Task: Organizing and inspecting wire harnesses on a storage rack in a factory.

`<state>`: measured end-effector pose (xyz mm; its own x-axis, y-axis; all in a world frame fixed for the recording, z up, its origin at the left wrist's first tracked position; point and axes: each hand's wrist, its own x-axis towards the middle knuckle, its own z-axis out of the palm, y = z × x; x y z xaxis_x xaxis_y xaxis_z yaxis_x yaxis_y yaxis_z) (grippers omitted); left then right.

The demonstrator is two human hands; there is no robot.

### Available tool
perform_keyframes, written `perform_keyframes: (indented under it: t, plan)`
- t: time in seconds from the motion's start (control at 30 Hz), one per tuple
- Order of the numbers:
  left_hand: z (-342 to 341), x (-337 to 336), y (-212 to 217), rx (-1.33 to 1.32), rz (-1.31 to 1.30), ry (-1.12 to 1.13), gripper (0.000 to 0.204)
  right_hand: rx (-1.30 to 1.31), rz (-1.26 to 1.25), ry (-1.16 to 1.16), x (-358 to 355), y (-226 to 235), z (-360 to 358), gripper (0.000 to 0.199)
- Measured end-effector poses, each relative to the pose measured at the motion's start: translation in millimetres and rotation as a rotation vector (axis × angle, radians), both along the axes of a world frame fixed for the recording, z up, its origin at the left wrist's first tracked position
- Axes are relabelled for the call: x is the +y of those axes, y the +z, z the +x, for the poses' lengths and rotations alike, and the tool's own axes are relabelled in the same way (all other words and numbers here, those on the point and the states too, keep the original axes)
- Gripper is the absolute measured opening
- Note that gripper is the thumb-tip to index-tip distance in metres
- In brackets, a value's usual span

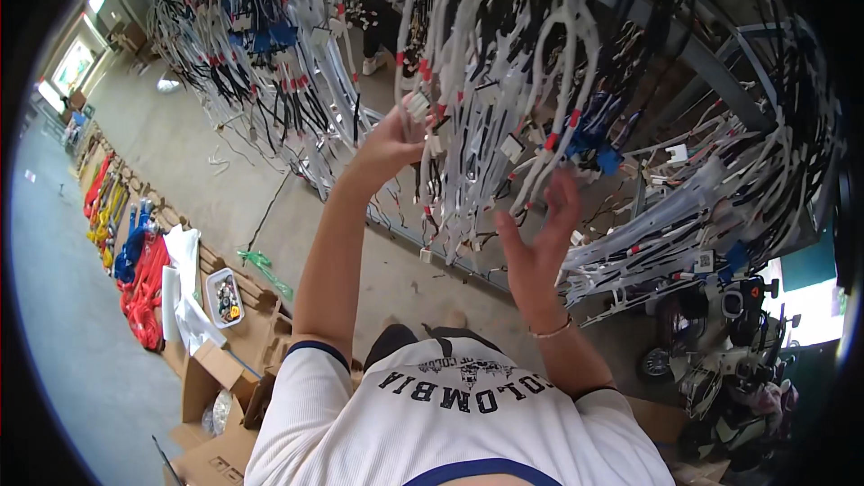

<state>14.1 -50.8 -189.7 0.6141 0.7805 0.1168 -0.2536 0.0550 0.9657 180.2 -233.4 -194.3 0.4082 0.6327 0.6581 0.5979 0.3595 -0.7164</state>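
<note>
In front of me hangs a thick bunch of wire harnesses (477,121), with white and black sleeves, red tape bands and small plugs at their ends. My left hand (389,146) reaches up to the left side of this bunch, its fingers closed on a white connector (418,108). Lower and to the right, my right hand (542,252) is raised with thumb and fingers apart, holding nothing. Its fingertips are close to the white sleeved cables; whether they touch cannot be told. A blue connector (608,160) hangs just beyond that hand.
More harnesses (270,54) hang at the far left, and another bundle (666,216) spreads out at right on a metal frame (720,72). Cardboard boxes (211,364), a white tub (224,297) and red cable bundles (144,301) lie at left. Scooters (729,369) stand at right. A person's shoe (373,63) shows behind the harnesses.
</note>
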Motion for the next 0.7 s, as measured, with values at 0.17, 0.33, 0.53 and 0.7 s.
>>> perform_keyframes:
  t: [0.17, 0.33, 0.53, 0.7]
  plan:
    - [4.7, 22.5, -2.9, 0.185, 0.158, -0.151, 0.046, 0.307, 0.036, 0.020, 28.1, -31.8, 10.6, 0.047]
    - [-15.4, 26.4, -10.0, 0.088, 0.165, -0.200, 0.020, 0.679, -0.081, -0.033, 11.5, -7.3, -16.1, 0.021]
    - [-42.0, 34.2, -1.5, -0.007, 0.216, -0.445, 0.013, 0.641, -0.231, 0.342, 15.2, -6.4, -61.2, 0.041]
    - [-64.7, 9.3, -10.1, -0.029, 0.031, -0.443, 0.016, 0.448, -0.304, 0.163, 37.2, 3.5, -99.6, 0.030]
